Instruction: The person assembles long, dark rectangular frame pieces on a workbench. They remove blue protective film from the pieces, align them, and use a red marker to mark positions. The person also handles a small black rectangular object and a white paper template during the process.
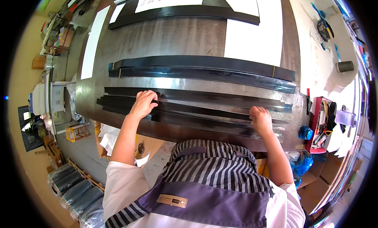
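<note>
Several long black strips (204, 121) lie side by side across the near part of the dark table, partly overlapping. At their left part, my left hand (143, 104) has its fingers and thumb closed on the edge of a black strip. Toward the right end of the same strip, my right hand (261, 119) is curled with its fingertips pinched on it. Some strips have shiny, clear-looking ends on the right. Just beyond my hands lies a bundle of glossy black strips (189, 71), tied near both ends with thin yellowish bands.
At the table's far side, white paper sheets lie on another black stack (185, 12). A white board (254, 41) and a narrow white strip (94, 43) flank the tabletop (165, 37). On the right stand a red tool box (318, 125) and a blue roll (305, 132). An open carton (151, 145) sits below the near edge.
</note>
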`<state>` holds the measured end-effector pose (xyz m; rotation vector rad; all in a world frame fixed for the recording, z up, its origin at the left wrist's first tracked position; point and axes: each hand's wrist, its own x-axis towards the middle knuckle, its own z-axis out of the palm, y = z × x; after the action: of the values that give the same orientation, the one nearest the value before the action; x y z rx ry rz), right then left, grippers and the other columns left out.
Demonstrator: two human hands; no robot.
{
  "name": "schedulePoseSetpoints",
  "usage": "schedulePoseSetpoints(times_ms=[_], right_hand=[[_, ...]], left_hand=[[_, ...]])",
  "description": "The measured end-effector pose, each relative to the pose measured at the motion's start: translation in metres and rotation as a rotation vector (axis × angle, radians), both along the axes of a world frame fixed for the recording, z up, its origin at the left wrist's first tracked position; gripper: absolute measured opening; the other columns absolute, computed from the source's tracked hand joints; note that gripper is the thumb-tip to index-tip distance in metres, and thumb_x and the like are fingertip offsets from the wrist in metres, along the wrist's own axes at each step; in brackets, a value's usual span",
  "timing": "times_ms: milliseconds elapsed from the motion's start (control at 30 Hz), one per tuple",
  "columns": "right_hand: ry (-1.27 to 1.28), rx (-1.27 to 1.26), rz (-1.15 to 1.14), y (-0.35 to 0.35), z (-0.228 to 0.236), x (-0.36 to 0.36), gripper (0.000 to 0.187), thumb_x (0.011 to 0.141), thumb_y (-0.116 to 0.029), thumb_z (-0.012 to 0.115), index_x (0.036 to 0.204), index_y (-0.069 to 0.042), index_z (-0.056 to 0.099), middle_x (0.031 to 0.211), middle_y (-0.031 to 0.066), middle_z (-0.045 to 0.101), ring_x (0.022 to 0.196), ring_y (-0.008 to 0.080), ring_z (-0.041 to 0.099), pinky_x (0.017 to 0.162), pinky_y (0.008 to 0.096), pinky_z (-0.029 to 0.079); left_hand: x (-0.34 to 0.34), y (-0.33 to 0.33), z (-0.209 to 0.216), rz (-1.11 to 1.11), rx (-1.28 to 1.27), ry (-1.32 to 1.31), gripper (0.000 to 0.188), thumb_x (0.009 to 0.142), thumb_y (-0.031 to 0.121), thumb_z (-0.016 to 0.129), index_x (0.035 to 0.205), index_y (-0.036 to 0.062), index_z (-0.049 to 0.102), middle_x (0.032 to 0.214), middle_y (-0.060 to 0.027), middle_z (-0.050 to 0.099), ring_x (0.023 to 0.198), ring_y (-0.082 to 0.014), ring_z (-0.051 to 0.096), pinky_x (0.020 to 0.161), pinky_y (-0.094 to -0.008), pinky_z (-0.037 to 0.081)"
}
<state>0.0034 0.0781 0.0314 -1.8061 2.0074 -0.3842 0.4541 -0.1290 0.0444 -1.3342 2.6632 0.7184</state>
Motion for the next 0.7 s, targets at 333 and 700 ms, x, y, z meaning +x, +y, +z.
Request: schedulePoseSetpoints(times_ms=[333, 700], right_hand=[[-0.175, 0.158, 0.009, 0.007, 0.074, -0.037, 0.024, 0.069, 0.001, 0.073, 0.088, -0.002, 0.059, 0.082, 0.0133, 0.067, 0.082, 0.0348, 0.065, 0.073, 0.0419, 0.050], [0.133, 0.261, 0.035, 0.046, 0.010, -0.002, 0.042, 0.070, -0.014, 0.080, 0.105, -0.009, 0.057, 0.092, 0.0087, 0.065, 0.097, 0.0301, 0.061, 0.085, 0.0430, 0.046]], left_hand=[[0.014, -0.004, 0.032, 0.000, -0.033, 0.027, 0.013, 0.077, 0.006, 0.073, 0.088, 0.0081, 0.065, 0.088, -0.0056, 0.066, 0.092, -0.0246, 0.060, 0.096, -0.0382, 0.036], [0.034, 0.045, 0.005, 0.187, -0.164, -0.091, 0.054, 0.059, 0.011, 0.087, 0.103, 0.0091, 0.056, 0.113, -0.0094, 0.054, 0.108, -0.0328, 0.053, 0.096, -0.0456, 0.038]])
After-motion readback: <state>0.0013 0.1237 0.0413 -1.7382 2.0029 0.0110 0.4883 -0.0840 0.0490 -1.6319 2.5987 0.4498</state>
